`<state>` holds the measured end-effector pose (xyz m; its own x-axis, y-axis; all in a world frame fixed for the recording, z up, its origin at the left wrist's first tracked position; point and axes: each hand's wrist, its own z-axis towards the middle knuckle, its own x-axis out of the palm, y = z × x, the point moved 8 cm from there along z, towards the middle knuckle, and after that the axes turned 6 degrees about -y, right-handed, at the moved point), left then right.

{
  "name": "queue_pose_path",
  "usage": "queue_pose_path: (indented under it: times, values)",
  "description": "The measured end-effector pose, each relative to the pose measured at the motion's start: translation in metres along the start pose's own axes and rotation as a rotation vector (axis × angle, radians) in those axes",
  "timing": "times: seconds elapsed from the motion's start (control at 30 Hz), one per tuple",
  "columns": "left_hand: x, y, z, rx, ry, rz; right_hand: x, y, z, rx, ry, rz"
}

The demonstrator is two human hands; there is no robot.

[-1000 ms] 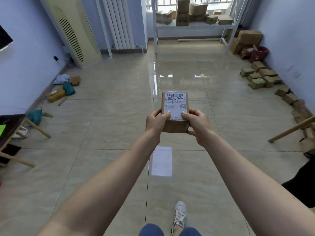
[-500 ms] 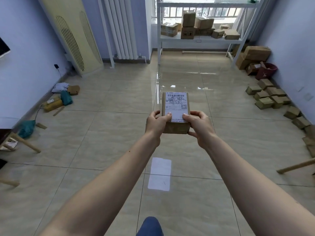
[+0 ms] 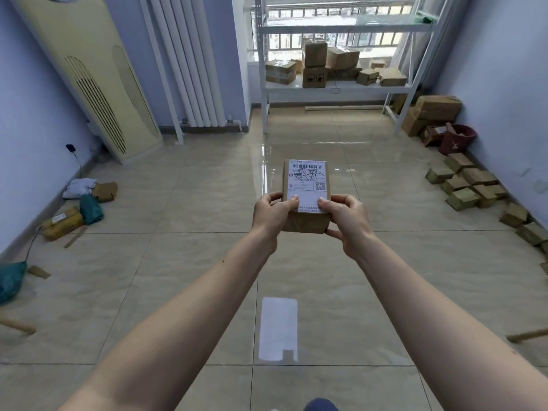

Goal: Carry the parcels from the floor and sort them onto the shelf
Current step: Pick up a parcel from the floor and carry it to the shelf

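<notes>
In the head view, the left hand point(image 3: 271, 216) and right hand point(image 3: 347, 218) each close their grip on one side of a small labelled parcel point(image 3: 307, 197), held in the air above the tiled floor point(image 3: 192, 277). Ahead, the shelf point(image 3: 338, 87) against the window carries several cardboard boxes point(image 3: 315, 65).

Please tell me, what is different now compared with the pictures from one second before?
The person has walked forward: the shelf at the window looks nearer and shows more of its upper levels, and the floor parcels along the right wall sit closer. The shoe seen earlier is gone from view. Unchanged: the left hand and right hand keep the same grip on the labelled parcel, label up.
</notes>
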<state>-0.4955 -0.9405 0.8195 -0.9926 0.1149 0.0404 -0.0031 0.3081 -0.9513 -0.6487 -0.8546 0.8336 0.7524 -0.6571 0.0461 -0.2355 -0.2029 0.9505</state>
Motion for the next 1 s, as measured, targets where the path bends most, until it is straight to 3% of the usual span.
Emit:
queue_pose_path:
  times: [0.67, 1.0]
  values:
    - [0.113, -0.096, 0.281, -0.018, -0.012, -0.038, 0.079, 0.104, 0.299, -0.023, -0.003, -0.032]
    - [0.142, -0.154, 0.450, 0.013, -0.018, -0.043, 0.154, 0.153, 0.453, -0.039, 0.006, -0.024]
